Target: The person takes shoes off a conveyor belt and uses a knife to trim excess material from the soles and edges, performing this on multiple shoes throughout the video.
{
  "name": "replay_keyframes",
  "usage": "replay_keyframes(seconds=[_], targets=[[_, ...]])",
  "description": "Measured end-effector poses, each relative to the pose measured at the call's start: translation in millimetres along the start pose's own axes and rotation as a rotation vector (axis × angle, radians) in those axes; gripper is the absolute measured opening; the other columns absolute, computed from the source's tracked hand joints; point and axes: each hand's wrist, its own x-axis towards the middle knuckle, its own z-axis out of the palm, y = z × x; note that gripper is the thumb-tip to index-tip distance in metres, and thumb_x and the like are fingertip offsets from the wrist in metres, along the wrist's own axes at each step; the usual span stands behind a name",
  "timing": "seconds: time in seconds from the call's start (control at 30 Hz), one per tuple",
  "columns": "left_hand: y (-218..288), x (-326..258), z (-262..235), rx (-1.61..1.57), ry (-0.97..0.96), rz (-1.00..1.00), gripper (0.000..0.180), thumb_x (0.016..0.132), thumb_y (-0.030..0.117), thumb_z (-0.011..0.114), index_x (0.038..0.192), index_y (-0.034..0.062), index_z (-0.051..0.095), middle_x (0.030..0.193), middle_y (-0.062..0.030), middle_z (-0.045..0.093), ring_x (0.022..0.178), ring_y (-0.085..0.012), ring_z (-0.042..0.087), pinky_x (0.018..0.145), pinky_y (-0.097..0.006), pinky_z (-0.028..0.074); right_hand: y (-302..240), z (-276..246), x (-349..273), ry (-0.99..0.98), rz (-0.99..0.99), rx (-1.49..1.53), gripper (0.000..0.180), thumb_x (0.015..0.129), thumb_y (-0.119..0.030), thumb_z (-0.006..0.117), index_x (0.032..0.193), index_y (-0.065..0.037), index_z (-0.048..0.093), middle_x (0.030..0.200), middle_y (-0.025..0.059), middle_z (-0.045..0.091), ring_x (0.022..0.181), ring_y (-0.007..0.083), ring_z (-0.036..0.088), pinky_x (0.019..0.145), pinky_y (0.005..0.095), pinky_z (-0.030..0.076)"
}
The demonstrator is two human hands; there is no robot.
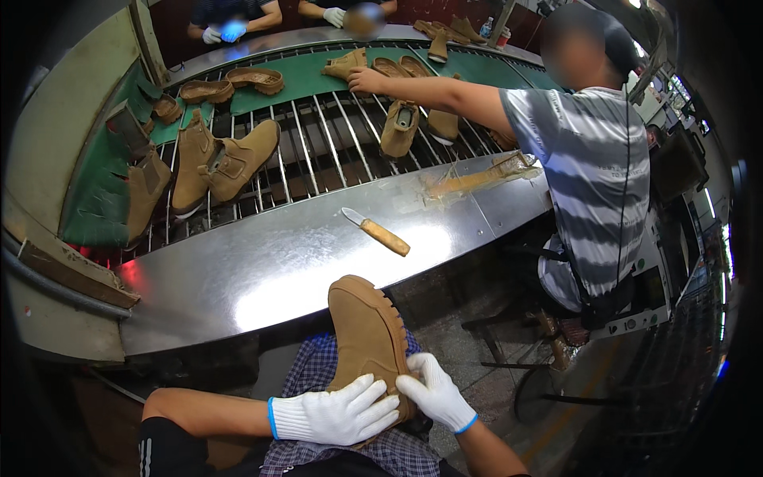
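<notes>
A tan boot [362, 327] with a ridged brown sole lies in my lap, toe pointing away from me. Over its upper near the heel rests my left hand [342, 411], in a white knit glove with blue trim, holding it down. My right hand [435, 392], gloved the same way, grips the sole's edge on the boot's right side. Its fingertips press at the line between upper and sole. A wooden-handled knife [380, 234] lies on the metal bench ledge [306, 246] beyond the boot's toe. Dark checked cloth shows beneath the boot.
Past the ledge runs a roller conveyor [306, 131] carrying several tan boots [241, 159] and loose soles [254, 79]. A co-worker [584, 183] in a striped shirt reaches across it from the right. Two more people work at the far side. Clear tape [481, 181] covers part of the ledge.
</notes>
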Motion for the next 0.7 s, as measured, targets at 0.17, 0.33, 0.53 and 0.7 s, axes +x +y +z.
replay_keyframes(seconds=[0.17, 0.33, 0.53, 0.7], targets=[[3, -10, 0, -0.001, -0.017, 0.0, 0.044, 0.098, 0.026, 0.061, 0.132, -0.0006, 0.07, 0.131, -0.0189, 0.07, 0.119, -0.0381, 0.068, 0.104, -0.05, 0.056, -20, 10, 48, 0.037, -0.109, 0.2, 0.054, 0.109, -0.029, 0.061, 0.15, 0.005, 0.051, 0.14, 0.0172, 0.065, 0.126, 0.0219, 0.063, 0.111, 0.0368, 0.049], [-2, -16, 3, -0.005, 0.014, 0.027, 0.041, 0.097, 0.025, 0.062, 0.131, 0.0021, 0.07, 0.13, -0.0149, 0.07, 0.118, -0.0334, 0.068, 0.103, -0.046, 0.056, -41, 16, 109, -0.159, -0.213, 0.389, 0.05, 0.119, -0.031, 0.04, 0.153, 0.005, 0.051, 0.147, 0.0122, 0.061, 0.134, 0.0177, 0.056, 0.118, 0.0333, 0.043], [0, -15, 16, 0.035, -0.041, 0.032, 0.044, 0.099, 0.029, 0.059, 0.133, 0.003, 0.07, 0.133, -0.0158, 0.07, 0.122, -0.0354, 0.068, 0.107, -0.048, 0.055, -79, 13, 95, 0.002, -0.281, -0.378, 0.049, 0.116, -0.039, 0.043, 0.148, -0.004, 0.056, 0.128, 0.0279, 0.071, 0.114, 0.0412, 0.073, 0.1, 0.0483, 0.057], [-11, 8, 11, 0.08, -0.081, 0.018, 0.043, 0.097, 0.029, 0.062, 0.131, 0.0041, 0.07, 0.13, -0.0138, 0.07, 0.116, -0.0338, 0.069, 0.1, -0.045, 0.057, -100, 7, 107, 0.095, -0.333, -0.795, 0.051, 0.112, -0.052, 0.049, 0.12, -0.004, 0.062, 0.078, 0.0219, 0.075, 0.065, 0.0415, 0.074, 0.057, 0.0506, 0.061]])
